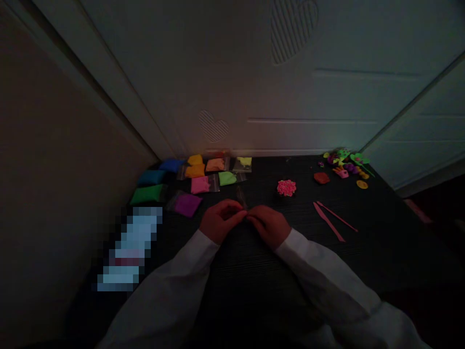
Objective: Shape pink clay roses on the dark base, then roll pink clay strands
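The scene is dim. My left hand (220,220) and my right hand (268,224) meet at the fingertips over a dark ribbed mat (254,261). Both have their fingers curled into a pinch around something small that I cannot make out. A thin clear bag (241,196) seems to stick up just behind the fingertips. White sleeves cover both arms. A purple clay bag (187,204) lies just left of my left hand.
Several bags of coloured clay (198,177) lie at the back left. A pink clay flower (286,187), two pink modelling tools (332,220) and small clay figures (345,165) sit to the right. A white wall panel (290,97) stands behind. A blurred-out patch (131,247) lies at left.
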`<action>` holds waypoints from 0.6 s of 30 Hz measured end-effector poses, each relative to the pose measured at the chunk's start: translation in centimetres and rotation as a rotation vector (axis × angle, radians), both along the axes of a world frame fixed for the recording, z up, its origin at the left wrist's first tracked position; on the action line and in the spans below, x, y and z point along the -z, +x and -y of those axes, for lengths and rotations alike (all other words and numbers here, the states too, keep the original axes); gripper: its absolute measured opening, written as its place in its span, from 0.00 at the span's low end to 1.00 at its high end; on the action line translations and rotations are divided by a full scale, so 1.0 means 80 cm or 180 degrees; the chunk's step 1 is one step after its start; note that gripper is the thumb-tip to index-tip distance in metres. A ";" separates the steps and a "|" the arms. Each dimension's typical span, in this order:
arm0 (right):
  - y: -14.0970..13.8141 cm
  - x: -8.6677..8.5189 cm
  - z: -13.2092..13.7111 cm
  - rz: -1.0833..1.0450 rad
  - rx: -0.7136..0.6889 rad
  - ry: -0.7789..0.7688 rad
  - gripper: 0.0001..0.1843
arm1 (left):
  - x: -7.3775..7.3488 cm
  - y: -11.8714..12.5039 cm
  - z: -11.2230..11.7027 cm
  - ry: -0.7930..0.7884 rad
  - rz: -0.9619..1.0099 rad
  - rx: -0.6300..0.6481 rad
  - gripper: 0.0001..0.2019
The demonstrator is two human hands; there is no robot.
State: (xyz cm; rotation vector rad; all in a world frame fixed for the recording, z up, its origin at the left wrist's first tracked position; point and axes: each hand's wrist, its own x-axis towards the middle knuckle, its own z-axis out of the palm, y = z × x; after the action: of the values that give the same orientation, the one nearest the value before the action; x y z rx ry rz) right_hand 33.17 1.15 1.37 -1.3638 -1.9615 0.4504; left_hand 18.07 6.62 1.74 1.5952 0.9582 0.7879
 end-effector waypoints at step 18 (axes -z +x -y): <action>-0.001 0.004 -0.001 -0.0022 0.0001 0.0027 0.07 | -0.007 0.002 0.005 0.0821 -0.0870 0.0020 0.10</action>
State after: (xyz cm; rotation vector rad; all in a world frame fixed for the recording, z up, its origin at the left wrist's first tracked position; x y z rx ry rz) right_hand 33.06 1.26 1.02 -1.3553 -1.9556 0.4456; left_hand 18.22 6.21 2.30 1.9665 1.0768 0.7229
